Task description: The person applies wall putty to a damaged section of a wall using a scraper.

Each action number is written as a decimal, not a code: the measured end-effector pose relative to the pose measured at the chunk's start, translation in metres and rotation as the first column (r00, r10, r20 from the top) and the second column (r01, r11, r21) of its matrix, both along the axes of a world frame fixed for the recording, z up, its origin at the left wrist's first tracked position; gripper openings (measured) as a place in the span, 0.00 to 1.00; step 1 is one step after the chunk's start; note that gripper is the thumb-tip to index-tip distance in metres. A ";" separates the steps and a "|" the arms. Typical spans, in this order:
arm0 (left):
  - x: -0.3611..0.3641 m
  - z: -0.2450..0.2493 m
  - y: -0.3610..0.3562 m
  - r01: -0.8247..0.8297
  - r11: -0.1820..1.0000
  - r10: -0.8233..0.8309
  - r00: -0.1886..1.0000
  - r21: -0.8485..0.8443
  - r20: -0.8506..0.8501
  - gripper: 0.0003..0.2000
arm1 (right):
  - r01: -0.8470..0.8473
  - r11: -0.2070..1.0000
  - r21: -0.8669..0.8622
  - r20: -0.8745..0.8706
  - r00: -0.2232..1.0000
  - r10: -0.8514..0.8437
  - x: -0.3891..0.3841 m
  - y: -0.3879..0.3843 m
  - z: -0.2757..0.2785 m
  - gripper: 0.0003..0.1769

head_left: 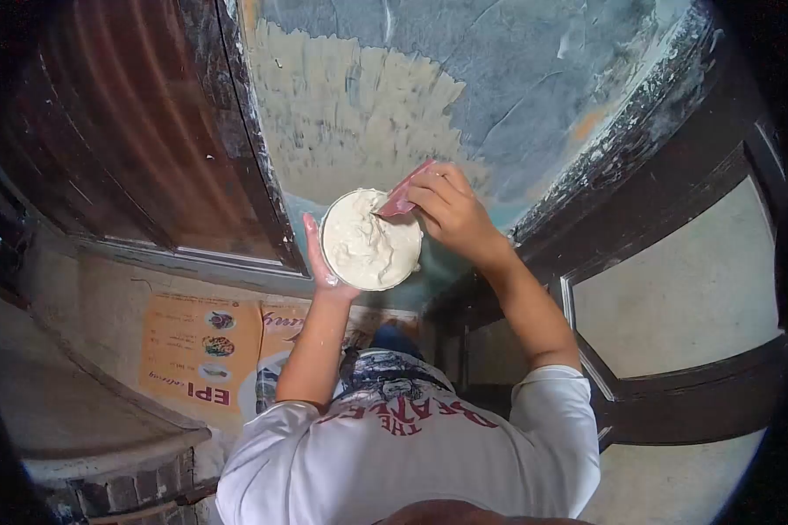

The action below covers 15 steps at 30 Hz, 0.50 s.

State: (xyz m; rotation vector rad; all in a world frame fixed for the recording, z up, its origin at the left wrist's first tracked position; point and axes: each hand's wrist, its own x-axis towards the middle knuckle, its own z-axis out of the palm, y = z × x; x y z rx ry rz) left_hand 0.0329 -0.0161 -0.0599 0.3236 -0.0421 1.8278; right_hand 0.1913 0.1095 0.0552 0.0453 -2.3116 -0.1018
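Dark brown wood closes you in on two sides: the panelled door point(131, 114) stands to your left, and to your right a dark frame point(674, 210) slants down toward you. Between those edges, the gap just above your tub point(325, 236) leads to the wall point(534, 96). Your right forearm reaches in near the frame's lower end, with a little space between them, while your left forearm passes over the floor. You have more room at the lower left than on the right.

Your left hand point(331, 282) grasps the round tub from the side and below, its thumb up along the outer wall, with pale smears on the skin. Thick, cream-white paste point(359, 249) fills the tub close to the rim, heaped in ridges and folds at the middle. Your right hand point(448, 206) pinches a flat, reddish-pink scraper point(403, 194) between thumb and fingers, held at a tilt with its lower edge in the paste near the upper right of the tub.

Beyond, the wall is blue-grey with a ragged-edged beige patch point(350, 105) at the upper left and a small orange spot point(588, 124) near the right frame. An orange printed sheet point(179, 337) lies on the floor at lower left, and your white shirt point(411, 464) shows below.
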 end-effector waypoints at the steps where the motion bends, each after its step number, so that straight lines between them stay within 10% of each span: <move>1: 0.000 -0.001 0.000 0.001 1.000 -0.001 1.000 0.010 -0.009 0.46 | 0.000 1.000 -0.001 -0.008 1.000 0.000 0.000 0.000 0.000 0.19; 15: 0.002 -0.004 0.002 0.020 0.998 -0.020 1.000 -0.064 -0.003 0.47 | 0.212 0.970 -0.120 -0.208 0.950 -0.233 0.032 0.042 0.039 0.10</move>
